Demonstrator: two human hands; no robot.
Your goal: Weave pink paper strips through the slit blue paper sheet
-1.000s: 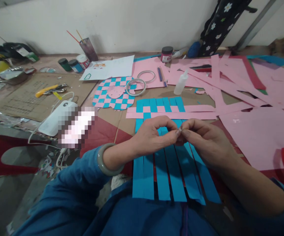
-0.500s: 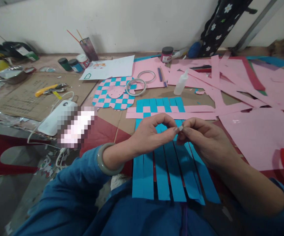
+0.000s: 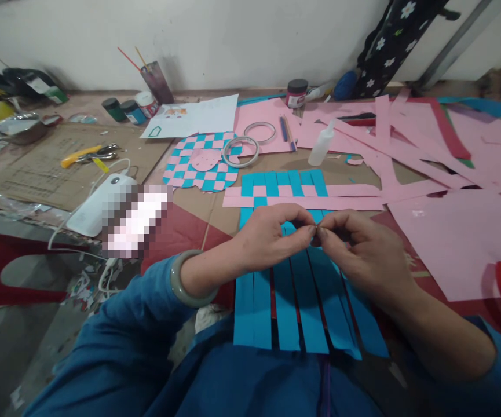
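Note:
My left hand (image 3: pixel 271 237) and my right hand (image 3: pixel 365 249) meet fingertip to fingertip, each in a pinch. Whatever lies between the fingertips is too small and covered to make out. Below them spreads a blue paper sheet (image 3: pixel 254 313) cut into long strips, its lower end reaching my lap. Across its upper part, pink paper strips (image 3: pixel 354 202) run sideways, woven over and under the blue ones. My hands hide the middle of the blue sheet.
Behind the weaving are a blue-and-pink checkered paper piece (image 3: pixel 178 165), tape rolls (image 3: pixel 250 164), pencils (image 3: pixel 287 133) and a glue bottle (image 3: pixel 321 147). Pink paper (image 3: pixel 471 243) covers the right side. A power bank (image 3: pixel 98 208) and a lit phone (image 3: pixel 139 223) lie left, near yellow-handled pliers (image 3: pixel 80 158).
The small whitish piece seen between my fingertips is now hidden. My right fingers have shifted slightly and press closer against the left ones. The paper lies as before.

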